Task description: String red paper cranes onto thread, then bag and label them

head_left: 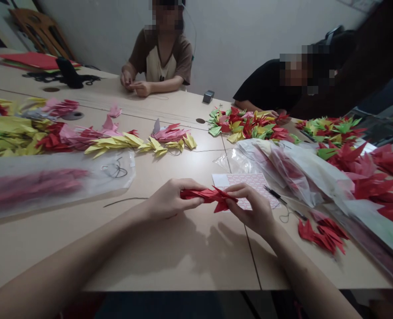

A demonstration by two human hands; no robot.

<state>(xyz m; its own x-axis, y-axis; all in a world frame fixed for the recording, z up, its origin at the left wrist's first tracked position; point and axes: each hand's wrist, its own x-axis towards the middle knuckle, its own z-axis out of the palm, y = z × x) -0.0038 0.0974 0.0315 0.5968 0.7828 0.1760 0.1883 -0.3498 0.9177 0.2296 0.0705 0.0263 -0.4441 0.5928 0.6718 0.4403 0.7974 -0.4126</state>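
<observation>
The left hand [171,199] and right hand [249,208] clamp what look like stacked red origami cranes [207,195] from either end, their even pinch keeping the folds aligned.

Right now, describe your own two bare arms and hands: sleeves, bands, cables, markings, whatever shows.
The left forearm and right forearm show no sleeves. The left hand and right hand show no gloves, rings, watches, cables or markings.
</observation>
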